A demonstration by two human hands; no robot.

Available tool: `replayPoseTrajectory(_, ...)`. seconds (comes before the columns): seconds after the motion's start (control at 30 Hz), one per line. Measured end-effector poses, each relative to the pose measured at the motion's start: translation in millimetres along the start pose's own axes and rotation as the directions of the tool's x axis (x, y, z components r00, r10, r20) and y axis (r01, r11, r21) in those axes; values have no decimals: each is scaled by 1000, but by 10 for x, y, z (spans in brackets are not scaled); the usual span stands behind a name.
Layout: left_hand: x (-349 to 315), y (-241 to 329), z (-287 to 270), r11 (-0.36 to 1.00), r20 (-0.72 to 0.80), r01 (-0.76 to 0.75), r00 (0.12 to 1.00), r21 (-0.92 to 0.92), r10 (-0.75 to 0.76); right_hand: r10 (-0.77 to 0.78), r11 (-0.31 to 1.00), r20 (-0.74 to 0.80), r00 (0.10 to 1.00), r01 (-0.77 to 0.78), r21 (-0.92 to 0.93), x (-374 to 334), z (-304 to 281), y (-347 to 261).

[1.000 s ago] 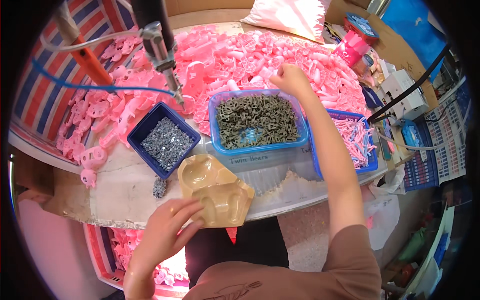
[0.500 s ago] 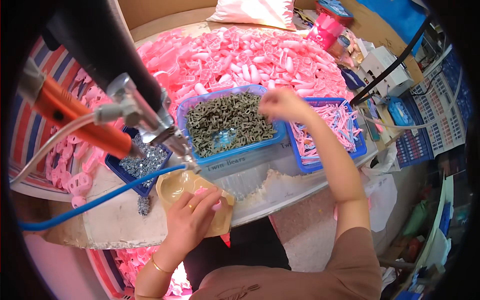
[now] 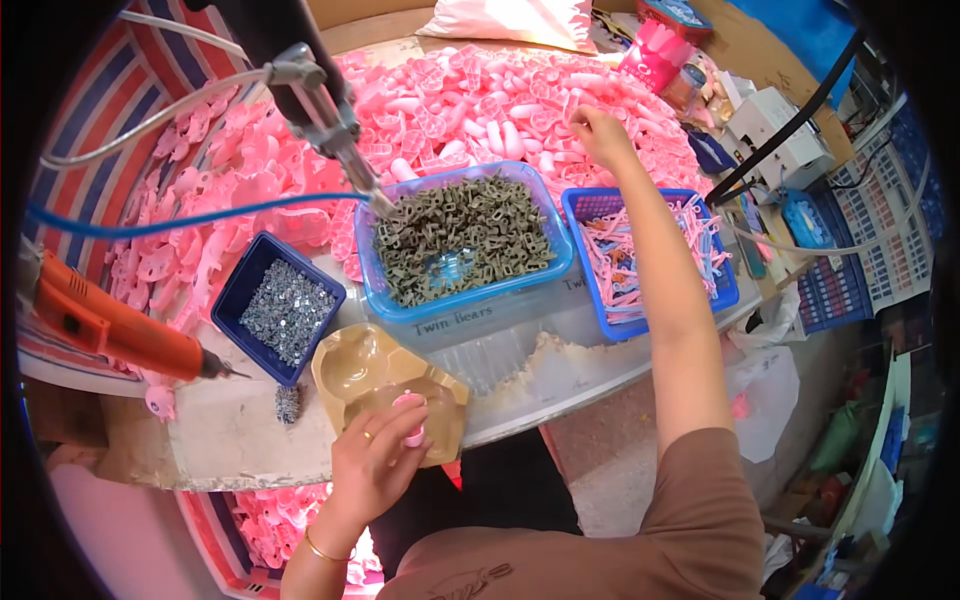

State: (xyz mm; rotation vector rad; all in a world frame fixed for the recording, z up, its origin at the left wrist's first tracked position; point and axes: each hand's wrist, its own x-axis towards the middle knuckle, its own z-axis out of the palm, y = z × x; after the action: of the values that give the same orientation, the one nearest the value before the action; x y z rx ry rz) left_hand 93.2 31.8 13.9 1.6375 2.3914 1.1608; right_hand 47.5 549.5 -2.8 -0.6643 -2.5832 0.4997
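My left hand (image 3: 378, 452) rests on a tan moulded tray (image 3: 345, 345) at the table's near edge. Its fingers close round a small pink plastic part (image 3: 412, 420) in the tray's near hollow. My right hand (image 3: 606, 142) is stretched out over a big heap of pink plastic pieces (image 3: 400, 105). Its fingers are bent together, and what they hold, if anything, is hidden. Below that arm stand a light blue bin of olive-grey plastic clips (image 3: 470, 235) and a blue basket (image 3: 733, 300) of pink and lilac sticks.
At left, an orange power screwdriver (image 3: 110, 320) points its bit toward a dark blue bin (image 3: 236, 325) of small metal pieces. A metal tool (image 3: 345, 145) with a blue hose (image 3: 230, 205) hangs over the clip bin's left edge. A white box-shaped device (image 3: 780, 135) stands far right.
My right hand has moved from above the clips to the pink heap farther back. The orange screwdriver has swung down-left, and the metal tool has risen. My left hand has shifted slightly toward me.
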Motion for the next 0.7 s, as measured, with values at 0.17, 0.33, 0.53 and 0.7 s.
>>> replayPoseTrajectory(0.17,-18,6,24,1000,-24,-12,1000,-28,11,-275,922,100,956,292,-254,-51,77,-9)
replayPoseTrajectory(0.33,-19,32,34,999,-9,-26,1000,-32,26,-203,834,270,941,311,-455,-34,164,14)
replayPoseTrajectory(0.53,-100,5,1,996,-37,36,999,-83,-39,-51,948,112,992,13,317,-123,-295,73)
replayPoseTrajectory(0.7,-99,2,39,997,-32,7,999,-81,-10,-29,753,276,961,-161,638,-330,-410,200)
